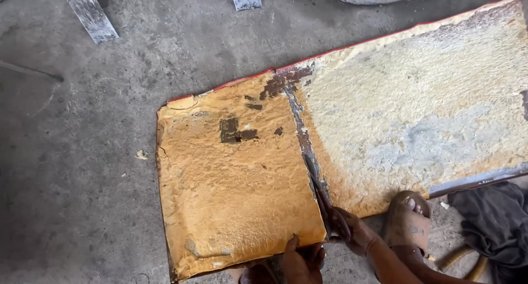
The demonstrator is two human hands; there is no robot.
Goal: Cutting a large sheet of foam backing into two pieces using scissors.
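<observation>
far left, the grey concrete floor [71,152] is bare but for a small pale scrap [142,155] lying a little way off the sheet's left edge. two dusty flat bars [89,12] poke in from the top edge, well apart from the hands.

next comes the big flat sheet [236,179], laid on the floor with its foam-crusted side up and a thin red edge showing along its far side. its left part is orange-yellow, with a dark patch [234,131] near the top. a dark seam runs down the sheet from the far edge toward the person, and the cut follows it.

at the sheet's near edge, the left hand [300,259] pinches the corner of the orange part, thumb on top, just left of the cut. right beside it, the right hand [349,229] is closed around the handles of a pair of shears [318,190], whose blades lie in the seam and point away from the person. the two hands are close together, with the cut line between them.

right of the seam the sheet turns paler, cream with grey blotches, and reaches to the frame's right edge. a bare foot [408,218] in a sandal rests at the sheet's near edge, just beside the right hand. at far right a dark cloth [495,212] lies crumpled on the floor.
</observation>
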